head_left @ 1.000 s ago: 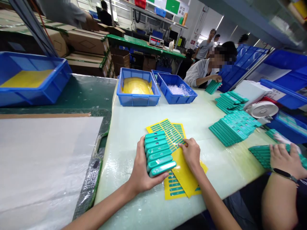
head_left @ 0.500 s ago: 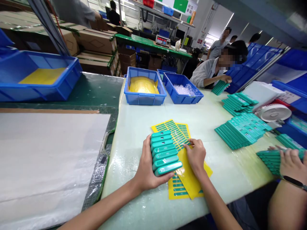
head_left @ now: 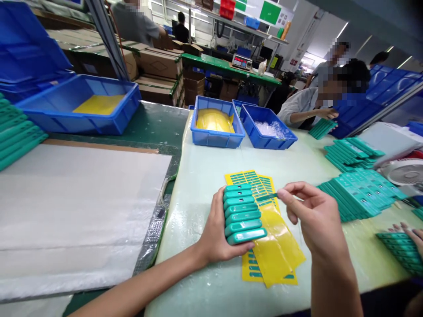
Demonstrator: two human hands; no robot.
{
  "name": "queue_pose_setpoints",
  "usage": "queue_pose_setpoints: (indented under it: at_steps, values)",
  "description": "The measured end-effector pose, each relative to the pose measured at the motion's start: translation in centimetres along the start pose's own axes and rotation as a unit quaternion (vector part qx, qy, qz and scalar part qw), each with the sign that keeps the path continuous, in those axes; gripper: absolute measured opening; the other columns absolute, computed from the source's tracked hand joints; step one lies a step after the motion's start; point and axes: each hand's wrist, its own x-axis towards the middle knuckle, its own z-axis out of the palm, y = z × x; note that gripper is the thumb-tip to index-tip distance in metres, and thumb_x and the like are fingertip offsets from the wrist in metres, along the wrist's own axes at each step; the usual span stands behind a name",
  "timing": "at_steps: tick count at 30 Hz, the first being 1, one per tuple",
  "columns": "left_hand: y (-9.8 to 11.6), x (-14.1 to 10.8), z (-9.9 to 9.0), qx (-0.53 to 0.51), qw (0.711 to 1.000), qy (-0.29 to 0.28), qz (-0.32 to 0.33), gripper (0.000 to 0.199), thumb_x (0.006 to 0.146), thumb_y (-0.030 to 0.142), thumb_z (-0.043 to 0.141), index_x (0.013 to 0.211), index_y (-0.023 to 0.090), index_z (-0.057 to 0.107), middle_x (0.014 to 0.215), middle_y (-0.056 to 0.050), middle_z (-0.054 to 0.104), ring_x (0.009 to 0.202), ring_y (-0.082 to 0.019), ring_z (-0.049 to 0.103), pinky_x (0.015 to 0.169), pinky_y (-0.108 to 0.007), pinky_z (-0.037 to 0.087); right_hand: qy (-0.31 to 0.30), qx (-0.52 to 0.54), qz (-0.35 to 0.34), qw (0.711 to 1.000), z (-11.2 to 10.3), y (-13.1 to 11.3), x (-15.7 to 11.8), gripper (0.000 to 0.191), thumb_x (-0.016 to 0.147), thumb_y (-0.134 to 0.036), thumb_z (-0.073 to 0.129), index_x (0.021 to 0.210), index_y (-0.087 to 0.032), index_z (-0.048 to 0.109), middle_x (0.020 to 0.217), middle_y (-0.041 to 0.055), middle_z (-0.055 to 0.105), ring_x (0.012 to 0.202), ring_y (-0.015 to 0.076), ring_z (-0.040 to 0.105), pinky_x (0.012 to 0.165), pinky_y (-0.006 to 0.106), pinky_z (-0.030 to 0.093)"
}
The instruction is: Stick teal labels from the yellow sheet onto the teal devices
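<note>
My left hand (head_left: 220, 233) grips a row of several green cases (head_left: 243, 213), thumb beneath and fingers along their left side. The upper cases show small dark openings at their ends. Just right of them, my right hand (head_left: 310, 211) pinches one end of a thin green strip (head_left: 267, 197) between thumb and forefinger. The strip's other end reaches toward the cases; whether it touches them I cannot tell. Under both lie overlapping yellow sheets (head_left: 276, 237) printed with rows of green strips, partly covered by the cases.
Blue bins (head_left: 218, 140) stand at the table's back. Stacked green cases (head_left: 360, 193) lie at the right, near a fan (head_left: 405, 171). Another person's hand (head_left: 411, 235) touches cases at the right edge; a person sits beyond. White sheet (head_left: 82, 211) at left.
My right hand has lifted off the yellow sheets and moved right, now with a green strip in its fingers. The camera view has turned left, and green cases have come into view at the left edge.
</note>
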Motion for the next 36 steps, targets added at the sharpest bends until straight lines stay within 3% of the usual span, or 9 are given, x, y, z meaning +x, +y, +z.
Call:
queue_pose_setpoints:
  at_steps: [4, 7, 11, 17, 22, 26, 29, 33, 36]
  values:
    - [0.3, 0.4, 0.2, -0.010, 1.000, 0.001, -0.002, 0.144, 0.086, 0.074, 0.094, 0.186, 0.032, 0.000, 0.176, -0.024, 0.035, 0.165, -0.055, 0.043, 0.134, -0.079, 0.042, -0.010, -0.038, -0.013, 0.999, 4.5, -2.1, -2.0, 0.027, 0.073, -0.036, 0.098, 0.079, -0.015, 0.081, 0.066, 0.0021, 0.068, 0.045, 0.0079, 0.049, 0.040, 0.017, 0.039]
    - [0.4, 0.6, 0.3, -0.020, 1.000, -0.002, -0.012, 0.142, 0.084, 0.073, 0.096, 0.185, 0.032, 0.004, 0.174, -0.024, 0.035, 0.164, -0.055, 0.043, 0.133, -0.079, 0.042, -0.011, -0.060, -0.009, 0.998, 6.0, -1.9, -2.6, 0.027, 0.075, -0.039, 0.095, 0.079, -0.016, 0.081, 0.068, 0.0032, 0.070, 0.047, 0.0101, 0.054, 0.042, 0.019, 0.045]
    - [0.3, 0.4, 0.3, -0.021, 1.000, -0.009, -0.019, 0.146, 0.082, 0.069, 0.099, 0.184, 0.032, 0.001, 0.175, -0.025, 0.032, 0.164, -0.056, 0.041, 0.134, -0.080, 0.041, -0.016, -0.073, 0.000, 0.997, 6.2, -1.6, -2.3, 0.028, 0.074, -0.042, 0.092, 0.079, -0.017, 0.082, 0.076, 0.0056, 0.076, 0.053, 0.0129, 0.062, 0.048, 0.022, 0.053]
    - [-0.1, 0.1, 0.3, -0.018, 1.000, -0.004, -0.009, 0.140, 0.087, 0.076, 0.092, 0.186, 0.034, 0.002, 0.176, -0.024, 0.031, 0.166, -0.056, 0.039, 0.133, -0.082, 0.039, -0.024, -0.124, 0.010, 0.992, 6.1, -1.7, -1.9, 0.031, 0.073, -0.048, 0.088, 0.077, -0.017, 0.081, 0.064, 0.0030, 0.069, 0.053, 0.0132, 0.057, 0.049, 0.024, 0.047]
    - [0.0, 0.2, 0.4, -0.019, 1.000, 0.003, -0.005, 0.138, 0.089, 0.081, 0.088, 0.187, 0.034, 0.001, 0.176, -0.024, 0.032, 0.164, -0.057, 0.040, 0.131, -0.084, 0.041, -0.046, -0.153, -0.003, 0.987, 6.2, -1.8, -1.7, 0.033, 0.075, -0.052, 0.082, 0.076, -0.020, 0.080, 0.071, 0.0047, 0.074, 0.059, 0.0179, 0.061, 0.055, 0.030, 0.049]
    - [0.1, 0.3, 0.4, -0.018, 1.000, 0.002, 0.000, 0.136, 0.090, 0.082, 0.086, 0.186, 0.035, 0.003, 0.174, -0.024, 0.033, 0.163, -0.057, 0.042, 0.130, -0.084, 0.042, -0.083, -0.311, -0.053, 0.945, 5.8, -2.2, -0.7, 0.021, 0.079, -0.041, 0.077, 0.069, -0.023, 0.078, 0.070, 0.0043, 0.072, 0.064, 0.0214, 0.064, 0.066, 0.037, 0.045]
    - [0.2, 0.3, 0.4, -0.016, 1.000, -0.002, -0.001, 0.136, 0.090, 0.083, 0.085, 0.186, 0.035, 0.001, 0.175, -0.024, 0.032, 0.164, -0.056, 0.041, 0.131, -0.083, 0.041, -0.086, -0.386, -0.085, 0.914, 4.2, -2.6, 0.4, 0.017, 0.081, -0.039, 0.083, 0.074, -0.024, 0.086, 0.080, 0.0076, 0.079, 0.073, 0.0250, 0.068, 0.072, 0.040, 0.046]
    - [0.1, 0.2, 0.2, -0.018, 1.000, -0.015, -0.005, 0.137, 0.090, 0.081, 0.086, 0.185, 0.033, 0.000, 0.175, -0.024, 0.033, 0.165, -0.055, 0.041, 0.134, -0.082, 0.039, -0.102, -0.221, -0.084, 0.966, 1.1, -3.1, 1.6, 0.029, 0.080, -0.047, 0.092, 0.096, -0.023, 0.094, 0.093, 0.0095, 0.086, 0.075, 0.0250, 0.077, 0.070, 0.038, 0.059]
    - [0.0, 0.3, 0.2, -0.019, 1.000, -0.013, -0.002, 0.138, 0.090, 0.082, 0.086, 0.185, 0.033, -0.001, 0.175, -0.025, 0.032, 0.165, -0.056, 0.040, 0.133, -0.084, 0.038, -0.077, -0.108, -0.117, 0.984, -0.1, -3.5, 1.8, 0.015, 0.077, -0.037, 0.097, 0.088, -0.026, 0.093, 0.097, 0.0083, 0.087, 0.086, 0.0233, 0.083, 0.077, 0.032, 0.067]
